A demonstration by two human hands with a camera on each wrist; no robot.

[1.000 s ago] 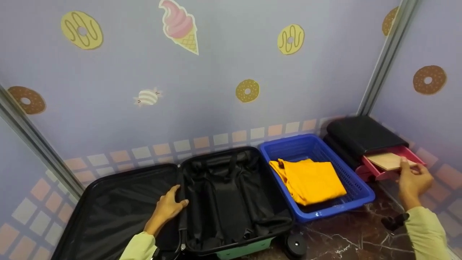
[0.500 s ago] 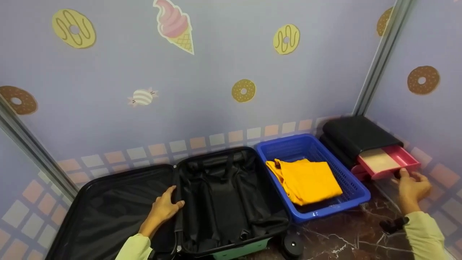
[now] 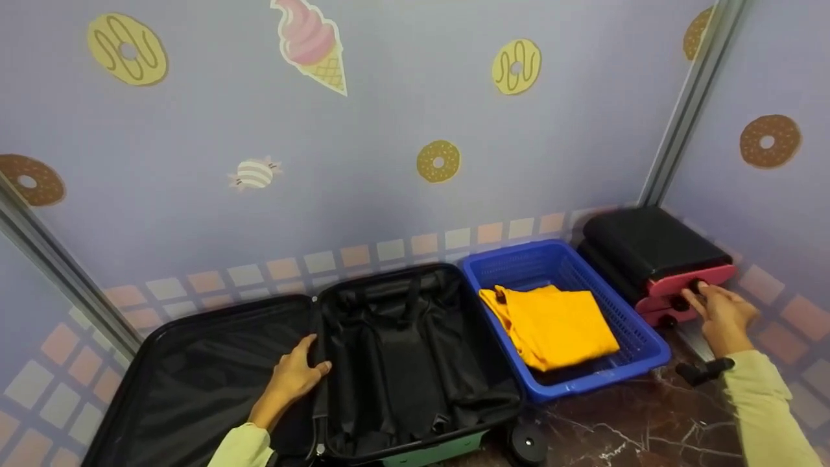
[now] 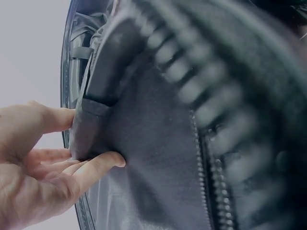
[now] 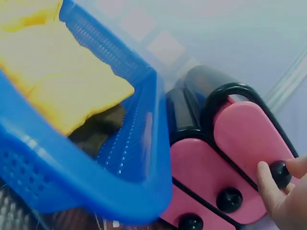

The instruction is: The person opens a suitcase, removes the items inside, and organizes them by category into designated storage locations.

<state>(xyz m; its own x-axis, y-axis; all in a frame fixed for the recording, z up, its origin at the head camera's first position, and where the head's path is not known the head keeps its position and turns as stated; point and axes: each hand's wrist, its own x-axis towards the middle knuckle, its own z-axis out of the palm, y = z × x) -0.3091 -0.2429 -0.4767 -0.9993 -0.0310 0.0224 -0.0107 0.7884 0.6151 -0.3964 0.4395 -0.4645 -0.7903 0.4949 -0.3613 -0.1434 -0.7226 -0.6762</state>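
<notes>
My right hand [image 3: 729, 318] is at the pink top drawer [image 3: 694, 282] of a small black-topped drawer unit [image 3: 655, 240], which is pushed in. In the right wrist view, its thumb and finger pinch the drawer's round black knob [image 5: 280, 173]. My left hand [image 3: 297, 373] rests at the middle hinge edge of an open suitcase [image 3: 415, 350] with a black lining. Seen from the left wrist, its fairly straight fingers [image 4: 98, 167] touch the dark lining [image 4: 148, 143]. The drawer's contents are hidden.
Between the suitcase and drawer unit stands a blue basket [image 3: 648, 353] holding a folded yellow cloth [image 3: 557, 327]. Two more pink drawer fronts [image 5: 201, 165] with black knobs sit beside and below. A patterned wall [image 3: 389, 214] rises behind, above a dark marbled surface [image 3: 609, 428].
A flat wooden piece left the right hand and lay inside the drawer. The right hand then pushed the drawer in. The left hand stayed at the suitcase.
</notes>
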